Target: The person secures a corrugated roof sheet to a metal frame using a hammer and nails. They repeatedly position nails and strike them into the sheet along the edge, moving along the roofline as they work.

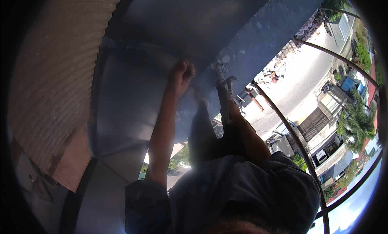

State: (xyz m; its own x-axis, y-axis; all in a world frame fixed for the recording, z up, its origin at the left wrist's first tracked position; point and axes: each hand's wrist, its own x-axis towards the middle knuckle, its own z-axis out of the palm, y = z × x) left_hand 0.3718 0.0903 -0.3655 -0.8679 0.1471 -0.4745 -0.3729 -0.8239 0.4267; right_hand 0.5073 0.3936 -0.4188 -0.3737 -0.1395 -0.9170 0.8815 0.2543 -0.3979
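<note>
Dark shirt (242, 183) fabric fills the bottom centre. At mid-frame, the right hand (234, 108) wraps a hammer (230, 85), head uppermost; left of it, the left hand (182, 73) is curled into a fist (whether around something, I cannot tell). A loosened grip could drop the hammer past the blue-grey ledge (264, 36) toward the street (304, 86) at right.

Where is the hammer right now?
In the head view, the claw hammer is just right of centre, in the person's right hand, by the dark trouser leg.
</note>
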